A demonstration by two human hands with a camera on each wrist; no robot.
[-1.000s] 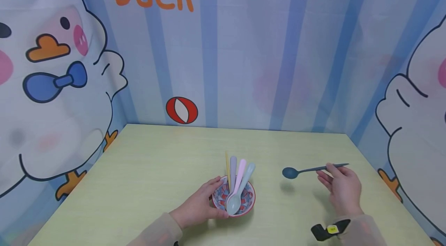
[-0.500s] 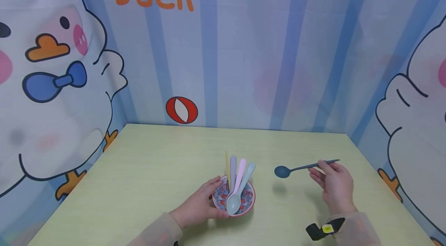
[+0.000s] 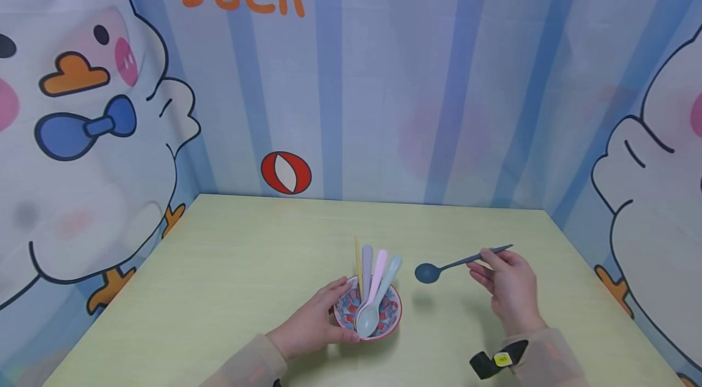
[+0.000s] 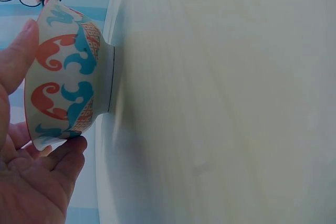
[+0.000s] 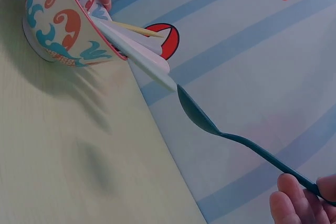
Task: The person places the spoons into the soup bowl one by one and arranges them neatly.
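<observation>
My left hand (image 3: pixel 312 326) holds a patterned bowl (image 3: pixel 397 319) by its side, thumb at the near rim and fingers round the far left. Red and blue swirls cover its outer wall (image 4: pixel 68 77) in the left wrist view. Leaning inside are a pale blue spoon (image 3: pixel 389 276), a pink-handled piece (image 3: pixel 379 268), a lavender-handled piece (image 3: pixel 367 265) and a thin yellow stick (image 3: pixel 358 260); their lower ends are partly hidden. To the right, my right hand (image 3: pixel 512 289) pinches a dark teal spoon (image 3: pixel 428 273) near its handle's end. The spoon is above the table, its head pointing left toward the bowl.
The pale wooden table (image 3: pixel 247 253) extends around both hands. Behind it hangs a blue striped backdrop (image 3: pixel 384 70) with printed ducks and a red-and-white ball. A black strap (image 3: pixel 496 359) with a yellow tag is at my right wrist.
My right hand has moved left with the teal spoon, bringing the spoon's head closer to the bowl. The left hand and the bowl stay in place.
</observation>
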